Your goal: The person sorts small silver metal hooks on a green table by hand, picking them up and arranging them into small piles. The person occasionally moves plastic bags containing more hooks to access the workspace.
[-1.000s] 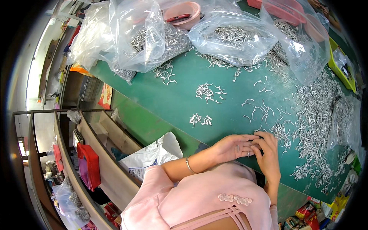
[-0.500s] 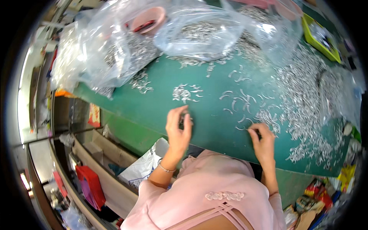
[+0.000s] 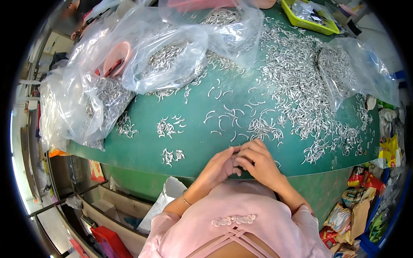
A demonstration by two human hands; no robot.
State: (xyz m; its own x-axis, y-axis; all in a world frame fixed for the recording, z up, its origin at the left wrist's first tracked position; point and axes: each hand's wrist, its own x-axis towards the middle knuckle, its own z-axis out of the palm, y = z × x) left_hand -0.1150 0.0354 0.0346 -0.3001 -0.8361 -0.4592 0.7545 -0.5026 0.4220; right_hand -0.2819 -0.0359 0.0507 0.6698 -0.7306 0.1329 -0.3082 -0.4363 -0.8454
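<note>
My left hand (image 3: 220, 167) and my right hand (image 3: 260, 163) meet at the table's near edge, in front of my chest. The left hand is cupped, its curled fingers against those of the right. My right hand's fingers bend over the left fingertips. Anything between them is hidden. Just beyond the hands lies a small heap of curved silvery metal pieces (image 3: 263, 127), with several loose crescent-shaped pieces (image 3: 231, 117) beside it. Left of my hands are two small groups, a nearer one (image 3: 172, 157) and a farther one (image 3: 167, 127).
A wide pile of the same pieces (image 3: 297, 81) covers the right of the green table (image 3: 206, 150). Clear plastic bags (image 3: 172, 56) of pieces stand along the back and left, near a pink bowl (image 3: 118, 56). A yellow-green tray (image 3: 309, 17) sits at the far right.
My view has swung toward the right. Both hands, apart before, have come together at the table edge. The left hand has left the nearer small group, which now shows uncovered.
</note>
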